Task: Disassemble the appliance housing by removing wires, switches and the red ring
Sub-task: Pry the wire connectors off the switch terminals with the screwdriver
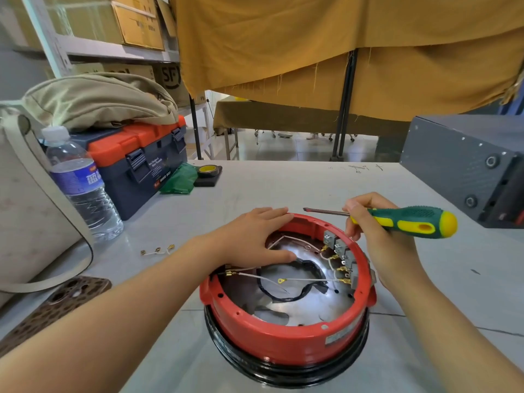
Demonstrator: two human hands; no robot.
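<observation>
Two bare hands work at a round red plastic ring (283, 343), which sits on a black round base (286, 371) on the pale grey surface (283, 182), close to the near edge. The left hand (252, 239) lies flat with straight fingers over the far left rim of the ring, its thumb reaching inside over the shiny metal plate (309, 304). The right hand (380, 239) grips a screwdriver with a green and yellow handle (408, 222); its dark blade points left, above the far rim.

Inside the ring, a row of small grey switches (340, 251) stands along the right wall, with brass terminals and thin white wires (306, 279) joined to them. One short loose wire with brass ends (157, 251) lies on the surface, left of the ring.

Further left stand a clear plastic water bottle (82, 188) and a dark toolbox with an orange lid (136, 160).
</observation>
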